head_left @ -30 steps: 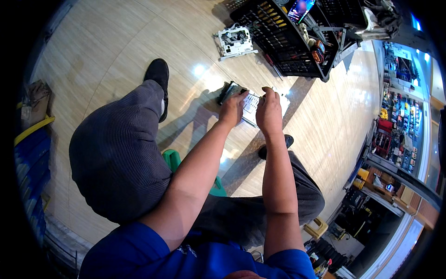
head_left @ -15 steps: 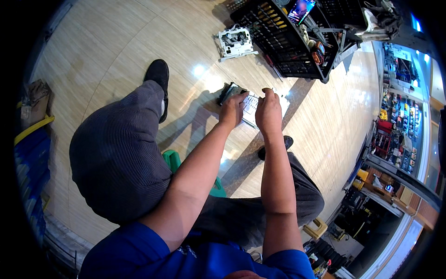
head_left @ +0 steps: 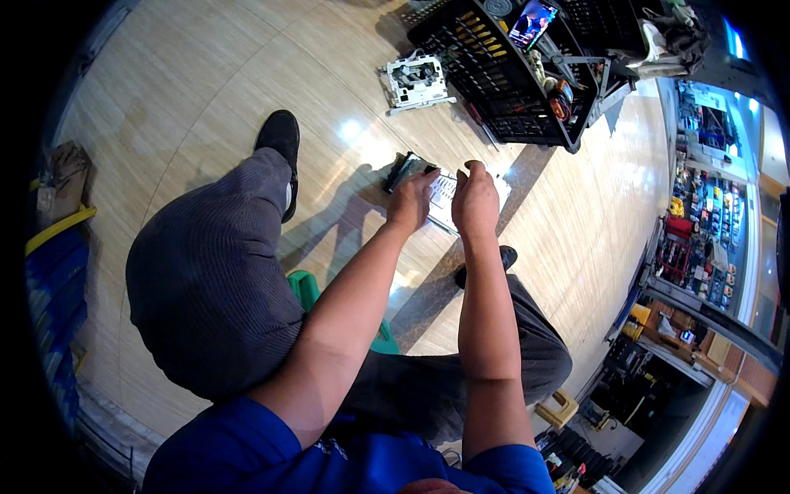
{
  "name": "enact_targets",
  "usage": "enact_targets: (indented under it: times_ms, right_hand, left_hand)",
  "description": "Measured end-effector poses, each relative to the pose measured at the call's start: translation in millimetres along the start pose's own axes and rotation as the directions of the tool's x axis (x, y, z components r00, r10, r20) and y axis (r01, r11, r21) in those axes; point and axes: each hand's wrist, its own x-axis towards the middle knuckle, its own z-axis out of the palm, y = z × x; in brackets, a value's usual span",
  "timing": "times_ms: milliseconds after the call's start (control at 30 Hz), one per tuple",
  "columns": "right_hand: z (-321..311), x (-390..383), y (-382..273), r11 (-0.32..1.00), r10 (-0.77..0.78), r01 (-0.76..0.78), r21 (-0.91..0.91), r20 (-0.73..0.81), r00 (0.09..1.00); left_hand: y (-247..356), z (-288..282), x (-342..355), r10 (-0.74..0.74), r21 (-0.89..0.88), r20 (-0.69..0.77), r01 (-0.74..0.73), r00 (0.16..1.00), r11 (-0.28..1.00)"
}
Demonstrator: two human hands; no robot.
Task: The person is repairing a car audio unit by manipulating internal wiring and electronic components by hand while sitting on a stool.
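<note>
A flat silver-white metal unit (head_left: 444, 193) with slots in its top and a dark end lies low in front of me, between my shins. My left hand (head_left: 411, 202) is closed on its left part, the fingertips bent over the top near the dark end. Over the right part, my right hand (head_left: 476, 202) is closed with curled fingers, thumb and forefinger close together. Whatever those fingers hold is hidden by the back of the hand. The right end of the unit shows a little past that hand.
Beyond the unit, a white metal frame (head_left: 416, 83) lies on the tiled floor. A black perforated tool rack (head_left: 494, 74) stands at the far right, with a lit phone (head_left: 532, 23) on it. A green stool (head_left: 304, 288) is beneath me. Blue bins (head_left: 58, 280) stand at left.
Both hands stay at the unit. The right thumb and fingertips have shifted slightly, and the whole view has moved a little.
</note>
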Motion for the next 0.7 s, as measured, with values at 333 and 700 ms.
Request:
enact_targets:
  times_ms: [333,700]
  right_hand:
    - [2,-1,10,0.994,-0.087,0.089,0.058,-0.037,0.996]
    - [1,-1,12,0.984,-0.130,0.131,0.123,-0.019,0.991]
  left_hand:
    - [1,-2,0,0.002,-0.030,0.030,-0.001,1.000,1.000]
    - [-2,1,0,0.021,0.035,0.051,-0.023,0.998,0.999]
